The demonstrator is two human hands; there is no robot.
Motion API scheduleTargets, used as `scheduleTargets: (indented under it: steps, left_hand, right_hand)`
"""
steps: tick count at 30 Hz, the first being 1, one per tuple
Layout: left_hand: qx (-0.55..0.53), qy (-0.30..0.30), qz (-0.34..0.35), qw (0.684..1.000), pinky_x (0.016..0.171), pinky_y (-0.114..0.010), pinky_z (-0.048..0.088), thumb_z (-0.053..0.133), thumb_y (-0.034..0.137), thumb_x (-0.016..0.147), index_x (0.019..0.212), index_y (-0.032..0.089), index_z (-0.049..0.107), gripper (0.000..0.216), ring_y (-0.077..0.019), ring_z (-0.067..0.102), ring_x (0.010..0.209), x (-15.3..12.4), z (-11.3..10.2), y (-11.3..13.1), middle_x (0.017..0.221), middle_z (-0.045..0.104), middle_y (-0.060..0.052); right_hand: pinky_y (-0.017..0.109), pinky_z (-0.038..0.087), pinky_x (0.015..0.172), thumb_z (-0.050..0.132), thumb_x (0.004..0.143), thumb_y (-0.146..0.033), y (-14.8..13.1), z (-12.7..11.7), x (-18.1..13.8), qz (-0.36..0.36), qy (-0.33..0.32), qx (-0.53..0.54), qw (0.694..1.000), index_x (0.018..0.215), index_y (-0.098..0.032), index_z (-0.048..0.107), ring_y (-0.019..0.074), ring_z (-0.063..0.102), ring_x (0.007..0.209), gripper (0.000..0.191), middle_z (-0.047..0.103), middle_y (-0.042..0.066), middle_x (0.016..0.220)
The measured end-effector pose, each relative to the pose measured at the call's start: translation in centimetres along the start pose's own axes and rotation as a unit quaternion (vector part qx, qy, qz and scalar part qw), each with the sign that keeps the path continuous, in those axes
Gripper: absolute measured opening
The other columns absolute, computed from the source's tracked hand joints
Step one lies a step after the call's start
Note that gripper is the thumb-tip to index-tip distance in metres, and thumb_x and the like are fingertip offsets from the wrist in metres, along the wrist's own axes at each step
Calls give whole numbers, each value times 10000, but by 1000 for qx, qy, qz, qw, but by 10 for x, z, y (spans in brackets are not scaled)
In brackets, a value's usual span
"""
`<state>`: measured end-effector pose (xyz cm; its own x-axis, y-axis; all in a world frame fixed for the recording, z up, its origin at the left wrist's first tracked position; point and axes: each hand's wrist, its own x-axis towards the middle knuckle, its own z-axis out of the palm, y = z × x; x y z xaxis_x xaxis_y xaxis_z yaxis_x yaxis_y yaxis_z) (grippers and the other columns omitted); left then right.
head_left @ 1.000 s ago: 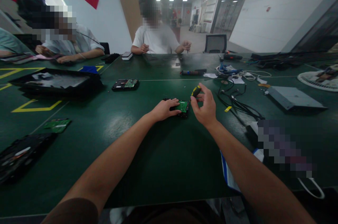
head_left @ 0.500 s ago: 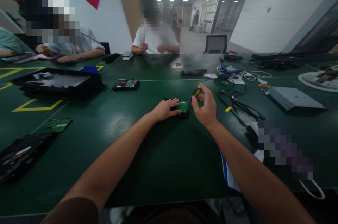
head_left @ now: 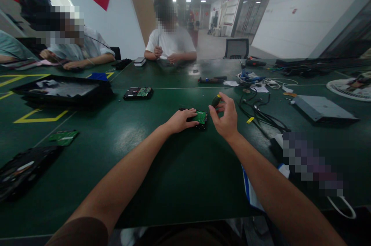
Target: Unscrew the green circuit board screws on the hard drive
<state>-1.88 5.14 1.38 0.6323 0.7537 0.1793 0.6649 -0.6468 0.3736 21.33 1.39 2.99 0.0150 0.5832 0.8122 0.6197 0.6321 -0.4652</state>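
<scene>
A hard drive (head_left: 202, 117) lies on the green table with its green circuit board face up. My left hand (head_left: 182, 119) grips its left part, fingers across the far side and thumb along the near side. In my right hand (head_left: 225, 116) is a screwdriver (head_left: 216, 101) with a dark and yellow handle, pinched between thumb and fingers. It slants down toward the drive's right edge. Its tip is too small and dark to tell whether it sits in a screw.
Another hard drive (head_left: 138, 93) and a black tray (head_left: 62, 89) lie to the left. Nearer are a loose circuit board (head_left: 64, 137) and a black casing (head_left: 26, 168). Dark cables (head_left: 261, 112) and a grey metal box (head_left: 324, 108) are on the right. Two co-workers sit across the table.
The screwdriver's handle has turned between my right fingers, showing less yellow now. My left hand and the hard drive stay in place. The co-worker opposite has shifted their hands slightly.
</scene>
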Motion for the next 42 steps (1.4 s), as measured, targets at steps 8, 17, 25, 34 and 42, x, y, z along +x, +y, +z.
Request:
scheduleTargets:
  steps: [8,17,25,34,42]
  left_hand:
    - [0,-3,-3,1000,1230,-437,361,620,531,958,1438,239,603,561,-261,464,1484,0,0,-1,1576,509,-81]
    - [3,0,3,1000,1236,-410,350,617,528,961,1434,195,605,579,-258,469,1480,0,0,1,1564,520,-107]
    - [1,-2,0,1000,1236,-416,352,613,550,960,1438,199,602,593,-264,462,1484,0,-1,0,1571,513,-104]
    - [8,-3,3,1000,1240,-417,348,604,548,968,1442,187,597,596,-261,463,1484,0,-1,1,1567,515,-109]
    - [15,0,5,1000,1238,-405,351,601,545,973,1445,179,595,598,-257,469,1480,0,1,-1,1568,514,-111]
  right_hand:
    - [449,676,728,637,937,-303,1,2,0,1,-2,8,1000,1507,-288,398,227,698,872,618,591,132,1303]
    - [427,667,741,601,955,-286,0,0,0,1,-8,3,1000,1520,-293,391,217,693,883,603,592,126,1304]
    - [406,659,754,589,952,-271,0,0,0,-2,-9,11,1000,1524,-301,386,211,685,908,608,577,116,1310]
    - [410,659,718,633,947,-288,-1,-1,1,-14,-6,3,1000,1511,-293,413,208,681,872,605,571,123,1315]
    - [368,653,687,651,941,-297,-1,0,1,-8,-6,7,1000,1501,-296,432,195,684,868,601,578,113,1292]
